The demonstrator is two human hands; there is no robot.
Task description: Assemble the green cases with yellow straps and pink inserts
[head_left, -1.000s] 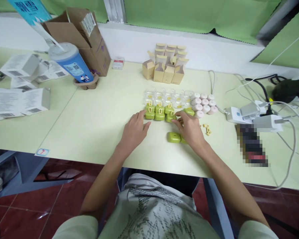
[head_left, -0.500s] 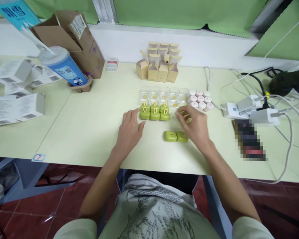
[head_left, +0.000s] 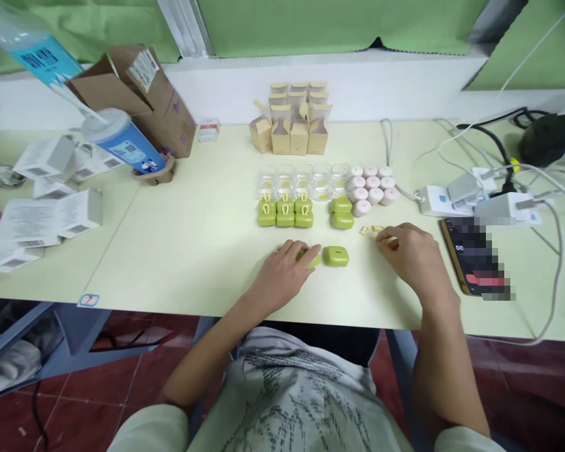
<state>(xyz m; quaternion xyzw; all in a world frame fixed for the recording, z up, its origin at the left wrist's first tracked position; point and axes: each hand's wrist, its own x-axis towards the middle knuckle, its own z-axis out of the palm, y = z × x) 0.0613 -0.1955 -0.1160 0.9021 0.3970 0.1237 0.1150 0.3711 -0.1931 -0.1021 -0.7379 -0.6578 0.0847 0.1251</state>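
Observation:
My left hand (head_left: 285, 273) is closed over a small green case (head_left: 313, 260) near the front of the table, its fingers covering most of it. A second green case (head_left: 336, 256) lies just to the right, apart from the fingers. My right hand (head_left: 413, 254) has its fingertips pinched together at the tabletop, right beside two small pale yellow loops (head_left: 377, 228). Whether the fingertips hold one is hidden. Behind my hands, several green cases with yellow loops on top (head_left: 285, 213) stand in rows. Two green cases without visible loops (head_left: 342, 220) sit to their right.
Clear plastic cups (head_left: 304, 182) and pale pink and white round pieces (head_left: 371, 183) stand behind the green cases. Open small cartons (head_left: 289, 135) are farther back. A phone (head_left: 471, 257), a power strip (head_left: 435, 202) and cables lie right. White boxes (head_left: 56, 220) and a blue cup (head_left: 127, 147) are left.
My left hand has moved right and toward me onto a green case. My right hand has moved right, away from the two green cases, to the yellow loops.

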